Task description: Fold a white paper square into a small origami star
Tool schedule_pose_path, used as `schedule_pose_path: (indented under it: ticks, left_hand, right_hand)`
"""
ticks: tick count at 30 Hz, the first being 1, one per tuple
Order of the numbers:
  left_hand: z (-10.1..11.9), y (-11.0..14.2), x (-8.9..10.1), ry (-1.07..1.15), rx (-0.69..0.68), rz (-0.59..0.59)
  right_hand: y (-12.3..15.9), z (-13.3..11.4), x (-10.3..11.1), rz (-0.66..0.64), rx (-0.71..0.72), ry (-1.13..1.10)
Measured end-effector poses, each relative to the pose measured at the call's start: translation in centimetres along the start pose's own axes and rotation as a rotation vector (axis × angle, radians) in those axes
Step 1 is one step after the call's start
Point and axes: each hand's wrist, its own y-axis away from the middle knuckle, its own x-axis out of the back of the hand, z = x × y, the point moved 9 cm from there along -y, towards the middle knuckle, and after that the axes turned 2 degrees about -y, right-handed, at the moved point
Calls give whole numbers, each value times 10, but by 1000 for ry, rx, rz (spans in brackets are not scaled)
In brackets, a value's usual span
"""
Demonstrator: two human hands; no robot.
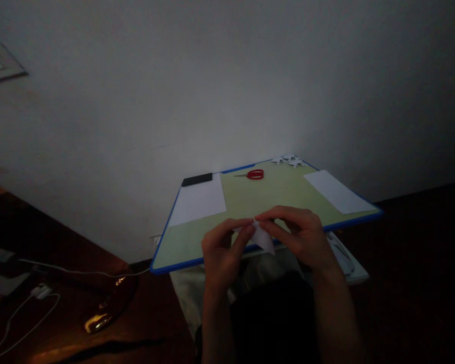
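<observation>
A small folded piece of white paper (pixel 264 240) is held up over the near edge of a pale green board with a blue rim (pixel 197 263). My left hand (pixel 227 247) pinches it between thumb and forefinger at the upper left. From the other side, the thumb and forefinger of my right hand (pixel 298 232) close on its top, so the fingertips of both hands nearly meet. The paper's pointed lower end hangs below the fingers. Its exact folds are too dim to make out.
Red-handled scissors (pixel 255 174) lie toward the board's back. At the back right sits a pile of folded paper pieces (pixel 289 160). White sheets lie left (pixel 200 199) and right (pixel 337 191); a dark flat object (pixel 197 179) rests on the left sheet. A white cable (pixel 98 273) runs at left.
</observation>
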Motion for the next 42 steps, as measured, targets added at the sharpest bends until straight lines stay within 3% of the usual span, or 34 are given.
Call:
schedule_pose_path:
  ticks: [4,8,15,21,30,33,36,38,42]
  left_hand:
    - [-5,0,5,-6,1,81]
    - [-8,1,7,8,12,133]
    - [-11,-1,-1,163,70,81]
    - [-20,-1,2,189,148,91]
    - [-28,-4,4,196,161,162]
    - [-34,-4,0,228,181,98]
    - [-32,-5,0,217,158,35]
    - [-27,-5,4,164,127,30]
    - [-20,-6,12,120,75,93]
  right_hand:
    - [-2,8,-5,20,-69,-32]
    - [-4,5,-9,50,-51,-9]
    - [-2,3,1,192,-49,29]
    - [-4,-1,-3,183,-17,38]
    - [-4,-2,-3,242,-14,35]
    - [-5,-3,-4,201,0,22]
    - [-8,-9,-14,69,63,21]
    - [-9,-11,-20,11,98,27]
    - [-9,-9,-18,34,82,16]
